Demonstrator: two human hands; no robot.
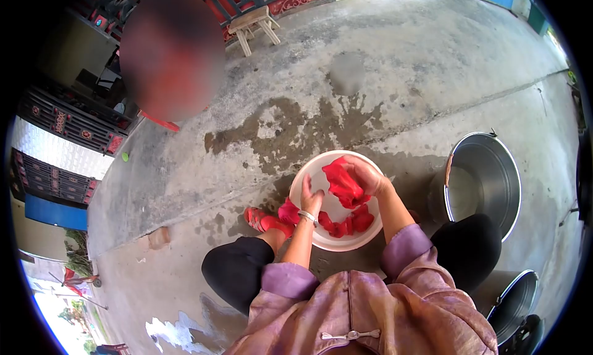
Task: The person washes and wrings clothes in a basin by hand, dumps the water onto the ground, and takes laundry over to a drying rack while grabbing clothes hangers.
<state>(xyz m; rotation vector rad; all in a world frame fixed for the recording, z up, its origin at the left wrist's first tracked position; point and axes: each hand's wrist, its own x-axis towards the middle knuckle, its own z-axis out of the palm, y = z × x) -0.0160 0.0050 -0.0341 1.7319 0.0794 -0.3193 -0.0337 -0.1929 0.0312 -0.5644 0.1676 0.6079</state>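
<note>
A round, pale basin (298,171) stands on the floor between my knees. My right hand (369,177) grips a wet-looking, crumpled red cloth (343,183) above the inside of the basin. On the left side of the basin, my left hand (312,198) is open, thumb and fingers apart, facing the cloth without holding it. More red cloth (349,224) lies in the lower part of the basin, below both hands. Whether it is one piece or several I cannot tell. A bright pink-red item (288,211) shows by the basin's left rim, its kind unclear.
A large metal bucket (483,176) stands right of the basin, with a second metal bucket (514,305) nearer me. My red sandal (256,218) is at the left. A wooden stool (252,25) and a blurred person (173,58) are further off. Wet patches (290,129) mark the concrete.
</note>
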